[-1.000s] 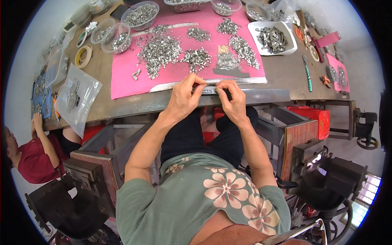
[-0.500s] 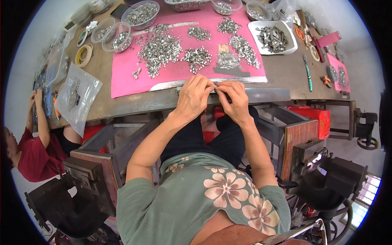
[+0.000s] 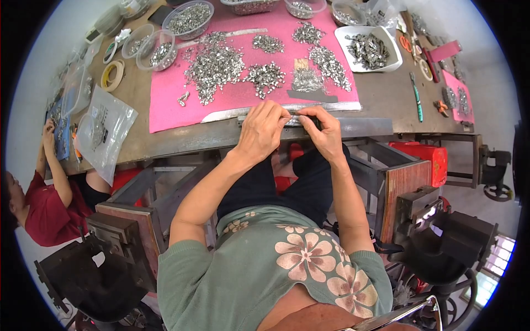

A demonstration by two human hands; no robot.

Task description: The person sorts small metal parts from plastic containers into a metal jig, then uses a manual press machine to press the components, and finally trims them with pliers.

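My left hand [image 3: 260, 128] is at the table's front edge, thumb and fingertips pinched together on something too small to name. Just right of it, my right hand [image 3: 323, 132] has its fingers bent inward, and a dark thing shows under them that I cannot make out. A small gap with a bit of silvery metal lies between the fingertips. Both hands are over a grey metal bar [image 3: 364, 127] along the edge. Beyond them, a pink mat [image 3: 168, 110] bears a big heap of small silvery metal pieces [image 3: 214, 71], several smaller heaps, and a pile of thin pins [image 3: 308, 81].
Clear plastic bowls [image 3: 189, 21] of metal pieces line the back. A white tray [image 3: 395, 62] of darker pieces stands right, near a green-handled tool [image 3: 416, 98]. Left are a tape roll [image 3: 112, 76] and a clear bag [image 3: 105, 129]. A co-worker's hands [image 3: 49, 131] work at far left.
My right hand has shifted slightly right, widening the gap to my left hand, which stays in place. The co-worker's hands have come closer together.
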